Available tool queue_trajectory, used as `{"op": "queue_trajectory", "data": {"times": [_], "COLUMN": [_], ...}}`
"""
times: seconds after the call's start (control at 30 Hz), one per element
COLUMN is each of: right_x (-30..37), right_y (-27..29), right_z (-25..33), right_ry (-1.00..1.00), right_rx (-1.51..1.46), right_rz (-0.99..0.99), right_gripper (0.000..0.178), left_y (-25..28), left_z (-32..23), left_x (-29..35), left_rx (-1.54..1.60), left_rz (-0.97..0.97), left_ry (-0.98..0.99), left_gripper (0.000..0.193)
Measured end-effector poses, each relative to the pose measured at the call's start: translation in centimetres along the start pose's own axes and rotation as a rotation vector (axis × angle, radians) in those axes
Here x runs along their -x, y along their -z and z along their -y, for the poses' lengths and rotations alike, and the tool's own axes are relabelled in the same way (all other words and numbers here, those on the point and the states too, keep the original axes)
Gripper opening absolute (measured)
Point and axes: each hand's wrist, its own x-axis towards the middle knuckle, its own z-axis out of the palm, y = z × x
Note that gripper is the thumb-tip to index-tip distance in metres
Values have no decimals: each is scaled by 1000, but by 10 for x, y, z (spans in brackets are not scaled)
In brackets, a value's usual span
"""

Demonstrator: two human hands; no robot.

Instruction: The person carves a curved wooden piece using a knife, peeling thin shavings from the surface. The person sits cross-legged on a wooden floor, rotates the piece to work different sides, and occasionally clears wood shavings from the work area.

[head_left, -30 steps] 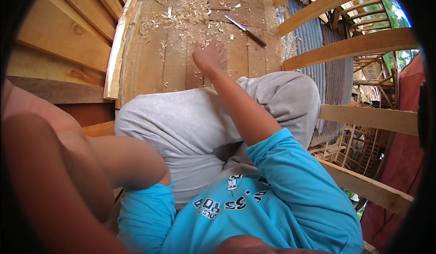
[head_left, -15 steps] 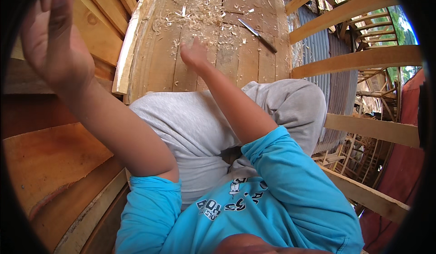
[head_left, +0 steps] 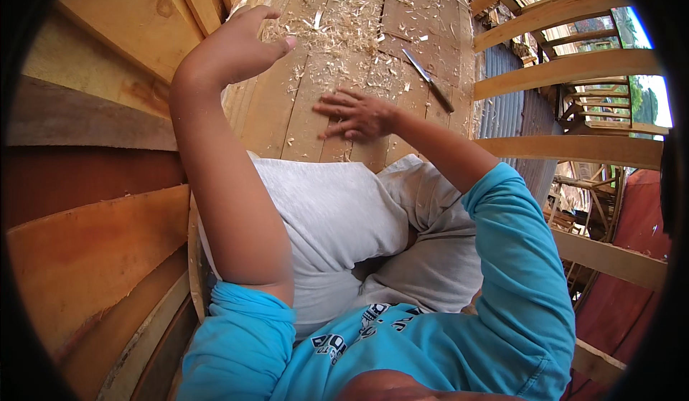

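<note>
Boards [head_left: 269, 125]: plank floor under the right hand, running away past it; plank wall [head_left: 100, 218] left of the left hand; slats [head_left: 574, 74] well to the right of the right hand.
Shavings [head_left: 352, 31]: loose curls and flakes, thickest just beyond the right hand and to the right of the left fingertips.
Right hand [head_left: 359, 115]: palm down, fingers spread, at the boards (slightly blurred; contact cannot be confirmed); no object seen in it.
Left hand [head_left: 240, 46]: bent at the wrist, part-open, thumb apart from fingers; nothing seen in its grasp.
Knife [head_left: 428, 79]: lying on the boards, right of and a little beyond the right hand, not touched; handle toward the body.
Step, judged: brushing at the boards among the shavings, knife laid aside.
Next move, judged: more brushing would call for a flat palm kept clear of the blade.
Change over half a second: left hand, raised before the wall then, is now over the boards' edge; right fingers, pointing away then, now point left, nearer the knife; knife unmoved among the shavings.
</note>
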Motion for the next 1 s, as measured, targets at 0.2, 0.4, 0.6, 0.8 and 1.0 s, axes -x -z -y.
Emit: {"op": "queue_trajectory", "data": {"times": [0.2,0.4,0.6,0.8,1.0], "right_x": [-42,-93,-58,-21,13], "right_y": [11,-2,7,48,3], "right_z": [-21,53,-52,-29,49], "right_ry": [-597,203,-434,-280,163], "right_rx": [-49,23,43,-52,-525], "right_rz": [-175,3,-30,40,155], "right_gripper": [64,58,59,71,70], "left_y": [7,14,7,8,2], "left_z": [5,4,6,3,5], "left_x": [0,6,1,3,-2], "left_rx": [-55,-42,-36,-38,-55], "left_rz": [0,-8,40,64,42], "left_ry": [115,150,174,166,166], "left_gripper": [65,69,72,71,71]}}
